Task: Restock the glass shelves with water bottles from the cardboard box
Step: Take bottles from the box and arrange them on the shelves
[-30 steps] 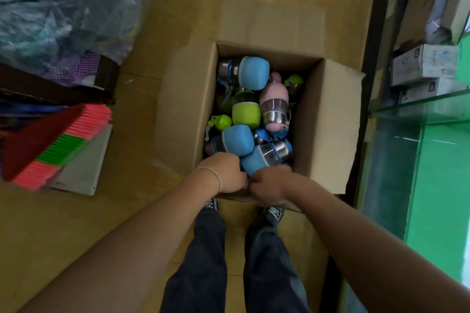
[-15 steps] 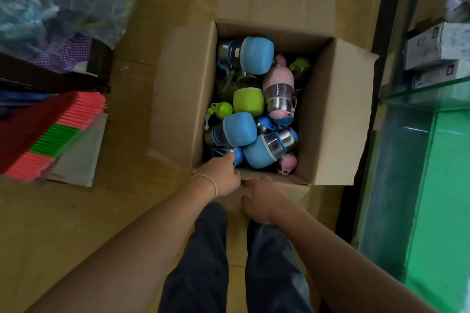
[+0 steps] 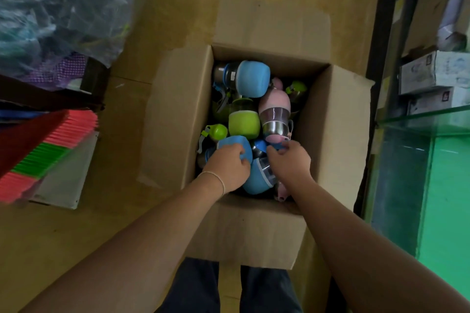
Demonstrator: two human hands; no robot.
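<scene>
Both hands in the open cardboard box (image 3: 175, 119) on the floor. Left hand (image 3: 227, 168) curled round a blue water bottle (image 3: 235, 143) at near-left. Right hand (image 3: 290, 162) pinches a blue bottle part (image 3: 262, 146), grip partly hidden. Glass shelf (image 3: 432, 119) at right.

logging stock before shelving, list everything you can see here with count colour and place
box: 1, brown, open on the floor
bottles: heap, count unclear; blue, green, pink; in the box
glass shelf: 1, greenish, right edge
cartons: 2, white, on the shelf
brush: 1, red with pink and green bristles, left
plastic bag: 1, clear, top left
left hand: grips a blue bottle
right hand: in the box, fingers curled among bottles
</scene>
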